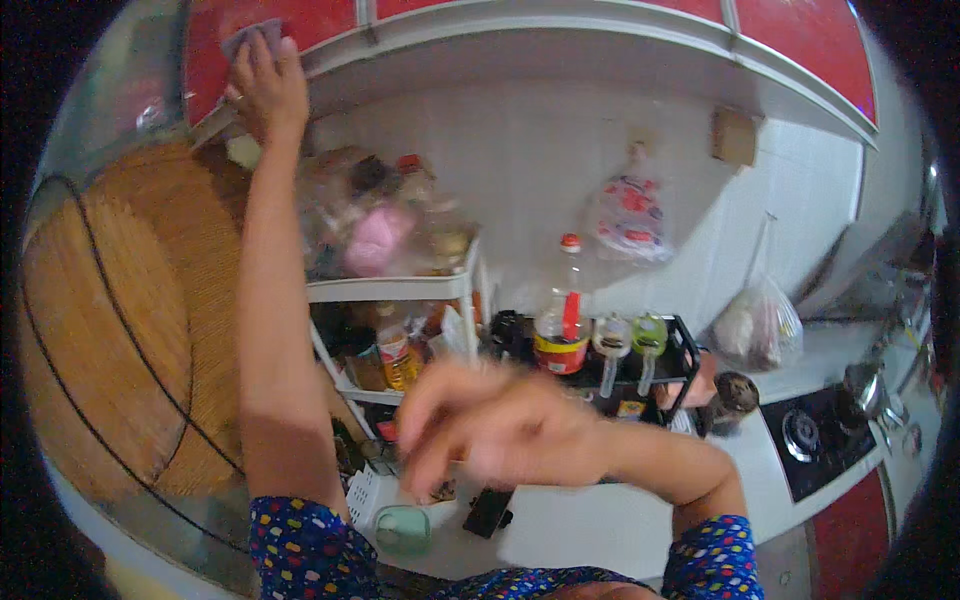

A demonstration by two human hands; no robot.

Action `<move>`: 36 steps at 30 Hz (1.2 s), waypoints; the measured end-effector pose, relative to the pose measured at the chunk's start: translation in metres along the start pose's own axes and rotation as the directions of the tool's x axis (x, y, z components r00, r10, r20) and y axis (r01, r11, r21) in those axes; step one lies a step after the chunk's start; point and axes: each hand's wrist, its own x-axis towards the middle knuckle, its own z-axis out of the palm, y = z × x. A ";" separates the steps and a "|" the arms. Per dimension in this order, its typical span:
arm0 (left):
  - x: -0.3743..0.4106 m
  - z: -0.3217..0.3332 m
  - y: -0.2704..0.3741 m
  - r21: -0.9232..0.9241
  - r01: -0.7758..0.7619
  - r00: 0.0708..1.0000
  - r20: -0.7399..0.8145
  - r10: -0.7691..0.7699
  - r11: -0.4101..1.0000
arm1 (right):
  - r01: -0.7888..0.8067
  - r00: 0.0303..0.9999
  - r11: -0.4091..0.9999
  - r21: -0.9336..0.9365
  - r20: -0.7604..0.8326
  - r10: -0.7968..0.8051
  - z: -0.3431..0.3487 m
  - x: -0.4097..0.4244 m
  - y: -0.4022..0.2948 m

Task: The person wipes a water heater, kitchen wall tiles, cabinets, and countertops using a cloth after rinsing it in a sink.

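Observation:
My left hand (274, 94) reaches up to the red door of a wall cabinet (322, 22). Its fingers press a greyish-purple cloth (268, 30) against the door near the lower left corner. In the middle of the view hangs my right hand (517, 435), blurred by motion, fingers loosely bent and apart. I see nothing in it. Behind and below it are a white countertop (585, 521), a black phone-like object (487, 512) and a pale green plastic container (403, 529).
A white shelf rack (390, 289) with bags and bottles stands at the left. A black rack (686, 352) holds a large bottle (562, 322) and two jugs. Plastic bags (634, 217) hang on the wall. Right of them is a gas hob (817, 442). Black cable (112, 296) loops at far left.

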 end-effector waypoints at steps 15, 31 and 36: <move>-0.012 -0.007 0.143 -0.218 -0.429 0.903 -0.111 0.414 0.877 | 0.768 0.600 0.618 -0.169 -0.147 -0.786 0.116 0.037 0.042; -0.012 -0.021 0.185 -0.246 -0.499 0.865 -0.078 0.496 0.831 | 0.786 0.611 0.612 -0.093 -0.040 -0.791 0.080 0.033 -0.009; -0.015 -0.022 0.194 -0.248 -0.495 0.867 -0.077 0.492 0.833 | 0.784 0.621 0.620 0.038 -0.014 -0.784 0.077 0.035 -0.017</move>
